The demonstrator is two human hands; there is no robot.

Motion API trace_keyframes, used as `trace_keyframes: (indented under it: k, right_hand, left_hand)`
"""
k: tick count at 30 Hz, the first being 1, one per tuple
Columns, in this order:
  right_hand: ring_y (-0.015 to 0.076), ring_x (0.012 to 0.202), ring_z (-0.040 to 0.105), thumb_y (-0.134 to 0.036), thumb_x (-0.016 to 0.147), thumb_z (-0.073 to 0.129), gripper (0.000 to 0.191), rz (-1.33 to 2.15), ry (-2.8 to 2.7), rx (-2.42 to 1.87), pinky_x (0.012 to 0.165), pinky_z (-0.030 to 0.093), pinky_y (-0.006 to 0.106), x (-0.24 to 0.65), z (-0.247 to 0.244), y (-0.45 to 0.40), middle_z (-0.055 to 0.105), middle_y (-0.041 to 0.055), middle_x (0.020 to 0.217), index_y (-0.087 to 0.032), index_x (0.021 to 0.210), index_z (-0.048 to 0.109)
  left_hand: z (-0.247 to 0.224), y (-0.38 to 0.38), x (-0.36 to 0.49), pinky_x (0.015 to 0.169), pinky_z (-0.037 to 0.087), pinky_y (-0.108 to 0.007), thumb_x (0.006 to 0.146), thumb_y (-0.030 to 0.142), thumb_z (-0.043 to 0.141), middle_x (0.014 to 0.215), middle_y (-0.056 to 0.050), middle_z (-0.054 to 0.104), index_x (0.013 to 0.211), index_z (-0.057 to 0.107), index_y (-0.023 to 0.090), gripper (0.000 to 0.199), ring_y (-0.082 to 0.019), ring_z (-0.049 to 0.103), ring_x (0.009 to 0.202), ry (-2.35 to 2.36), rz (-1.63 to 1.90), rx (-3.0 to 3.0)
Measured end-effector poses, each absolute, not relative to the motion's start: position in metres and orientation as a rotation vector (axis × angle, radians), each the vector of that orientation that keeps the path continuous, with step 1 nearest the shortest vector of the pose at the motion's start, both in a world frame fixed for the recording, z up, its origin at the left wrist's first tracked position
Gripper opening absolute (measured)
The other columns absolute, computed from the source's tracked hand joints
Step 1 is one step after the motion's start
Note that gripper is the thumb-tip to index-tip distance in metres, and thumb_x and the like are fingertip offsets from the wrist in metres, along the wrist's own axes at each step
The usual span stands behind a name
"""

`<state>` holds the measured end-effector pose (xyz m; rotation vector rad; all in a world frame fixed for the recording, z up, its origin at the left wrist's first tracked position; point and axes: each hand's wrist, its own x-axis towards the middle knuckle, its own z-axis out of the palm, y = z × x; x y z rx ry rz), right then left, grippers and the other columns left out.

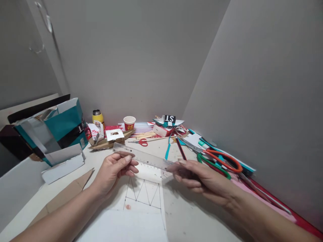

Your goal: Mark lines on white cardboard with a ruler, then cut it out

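Observation:
A clear plastic ruler [148, 158] is held up off the table between my two hands, slanting down to the right. Near its left end, my left hand [117, 168] pinches it between thumb and fingers. My right hand [195, 174] grips the other end, its fingertips partly seen through the plastic. Below them lies a sheet of white paper [121, 223] with a row of triangles drawn in dark lines [143, 193] and a small reddish smudge. The ruler and my hands cover part of the sheet's far portion.
Big scissors with green and orange handles [222, 161] lie at right, and small red scissors [142, 142] farther back. A teal box [67, 122], cardboard [63, 195] and white card stand at left. A paper cup [129, 123] and yellow bottle [98, 116] are by the wall.

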<state>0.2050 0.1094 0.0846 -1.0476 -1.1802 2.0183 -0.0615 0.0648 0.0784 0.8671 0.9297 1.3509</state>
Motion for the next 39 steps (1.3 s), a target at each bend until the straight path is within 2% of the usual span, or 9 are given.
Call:
trace_keyframes:
  k: [5, 9, 11, 14, 18, 23, 28, 33, 39]
  right_hand:
    - [0.0042, 0.046, 0.017, -0.04, 0.06, 0.089, 0.047, 1.831, -1.296, -1.132, 0.041, 0.01, 0.018, 0.207, 0.088, 0.112, 0.03, -0.0111, 0.052, -0.015, 0.096, 0.073]
    - [0.0052, 0.046, 0.021, -0.043, 0.064, 0.086, 0.056, 1.587, -1.449, -1.163, 0.042, 0.012, 0.021, 0.21, 0.084, 0.115, 0.035, -0.0102, 0.055, -0.015, 0.109, 0.069]
    - [0.0056, 0.047, 0.023, -0.044, 0.067, 0.084, 0.055, 1.47, -1.498, -1.174, 0.043, 0.012, 0.022, 0.211, 0.083, 0.117, 0.038, -0.0089, 0.057, -0.015, 0.111, 0.068]
    - [0.0056, 0.048, 0.026, -0.044, 0.068, 0.084, 0.05, 1.378, -1.52, -1.171, 0.043, 0.015, 0.023, 0.214, 0.083, 0.119, 0.044, -0.0071, 0.063, -0.016, 0.107, 0.068]
    - [0.0049, 0.047, 0.028, -0.044, 0.068, 0.083, 0.046, 1.335, -1.505, -1.138, 0.043, 0.018, 0.023, 0.216, 0.084, 0.121, 0.047, -0.0065, 0.069, -0.019, 0.104, 0.069]
    - [0.005, 0.045, 0.025, -0.041, 0.07, 0.082, 0.046, 1.429, -1.399, -1.086, 0.043, 0.013, 0.023, 0.217, 0.085, 0.122, 0.038, -0.0097, 0.058, -0.018, 0.106, 0.067]
    - [0.0034, 0.044, 0.024, -0.039, 0.069, 0.081, 0.037, 1.458, -1.263, -1.037, 0.043, 0.01, 0.023, 0.216, 0.092, 0.118, 0.062, -0.0001, 0.068, -0.016, 0.095, 0.069]
    - [0.0044, 0.042, 0.026, -0.039, 0.071, 0.079, 0.026, 1.396, -1.296, -0.941, 0.042, 0.013, 0.023, 0.212, 0.097, 0.109, 0.068, 0.0033, 0.068, -0.016, 0.082, 0.072]
    - [0.0047, 0.042, 0.027, -0.036, 0.07, 0.079, 0.022, 1.43, -1.3, -0.889, 0.041, 0.013, 0.023, 0.209, 0.099, 0.101, 0.068, 0.0044, 0.065, -0.017, 0.079, 0.074]
  left_hand:
    - [0.082, 0.066, -0.065, 0.056, 0.058, -0.02, 0.077, 0.014, 0.073, 0.082, -0.008, 0.077, 0.097, 0.073, 0.012, 0.019, -0.016, 0.073, 0.066, 0.877, 1.31, 0.828]
    - [0.082, 0.07, -0.067, 0.056, 0.059, -0.022, 0.084, 0.009, 0.06, 0.084, -0.011, 0.078, 0.098, 0.071, 0.01, 0.018, -0.018, 0.074, 0.065, 0.893, 1.332, 0.772]
    - [0.082, 0.073, -0.068, 0.056, 0.06, -0.023, 0.091, 0.014, 0.052, 0.084, -0.015, 0.078, 0.092, 0.071, 0.008, 0.02, -0.019, 0.074, 0.065, 0.892, 1.356, 0.712]
    - [0.083, 0.075, -0.069, 0.056, 0.06, -0.025, 0.099, 0.028, 0.042, 0.082, -0.018, 0.077, 0.081, 0.069, 0.009, 0.038, -0.02, 0.074, 0.065, 0.921, 1.383, 0.627]
    - [0.082, 0.077, -0.071, 0.056, 0.059, -0.023, 0.094, 0.023, 0.053, 0.077, -0.014, 0.076, 0.085, 0.071, 0.008, 0.025, -0.018, 0.073, 0.063, 1.001, 1.396, 0.694]
    - [0.08, 0.078, -0.073, 0.056, 0.058, -0.022, 0.08, 0.02, 0.071, 0.073, -0.01, 0.074, 0.083, 0.074, 0.009, 0.011, -0.016, 0.069, 0.062, 1.008, 1.389, 0.793]
    - [0.08, 0.076, -0.073, 0.057, 0.056, -0.023, 0.07, 0.033, 0.083, 0.075, -0.009, 0.075, 0.081, 0.075, 0.011, 0.026, -0.017, 0.068, 0.063, 0.997, 1.357, 0.9]
    - [0.071, 0.075, -0.074, 0.057, 0.054, -0.026, 0.079, 0.046, 0.073, 0.068, -0.007, 0.072, 0.07, 0.073, 0.015, 0.032, -0.018, 0.067, 0.059, 1.135, 1.461, 1.033]
    - [0.064, 0.067, -0.076, 0.059, 0.048, -0.026, 0.09, 0.039, 0.06, 0.061, -0.002, 0.063, 0.062, 0.068, 0.021, 0.034, -0.016, 0.057, 0.058, 1.265, 1.575, 1.259]
